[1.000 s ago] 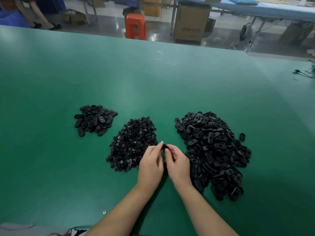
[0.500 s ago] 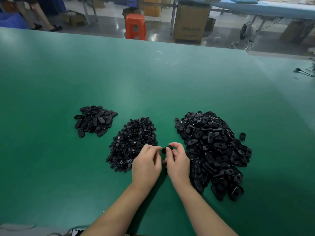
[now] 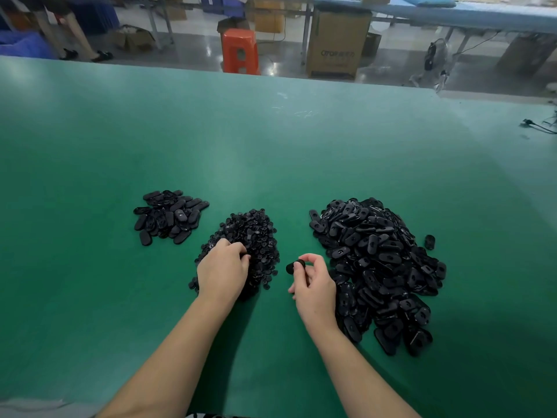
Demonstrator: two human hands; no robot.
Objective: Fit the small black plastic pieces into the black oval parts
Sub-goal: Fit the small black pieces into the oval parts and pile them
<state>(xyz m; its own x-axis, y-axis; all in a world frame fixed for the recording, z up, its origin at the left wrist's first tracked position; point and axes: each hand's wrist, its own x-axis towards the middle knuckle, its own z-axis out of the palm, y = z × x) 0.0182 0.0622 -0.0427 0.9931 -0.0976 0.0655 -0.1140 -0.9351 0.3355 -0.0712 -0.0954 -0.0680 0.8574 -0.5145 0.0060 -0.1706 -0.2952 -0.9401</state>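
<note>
Three black heaps lie on the green table [image 3: 271, 152]. A large pile of oval parts [image 3: 379, 260] is on the right, a heap of small pieces [image 3: 250, 233] in the middle, and a smaller group of ovals [image 3: 168, 215] at the left. My right hand [image 3: 313, 285] pinches one black oval part [image 3: 294, 266] between thumb and fingers, just above the table between the two nearer heaps. My left hand [image 3: 223, 270] rests on the small-piece heap with fingers curled into it; whether they grip a piece is hidden.
One stray oval [image 3: 429, 241] lies right of the large pile. A cable [image 3: 536, 125] sits at the table's far right edge. Beyond the far edge stand an orange stool [image 3: 240, 51] and a cardboard box [image 3: 337, 46]; a person's legs show at top left.
My hands have separated. The left hand moved left and down onto the small-piece heap, while the right hand kept the oval part and stayed near the middle.
</note>
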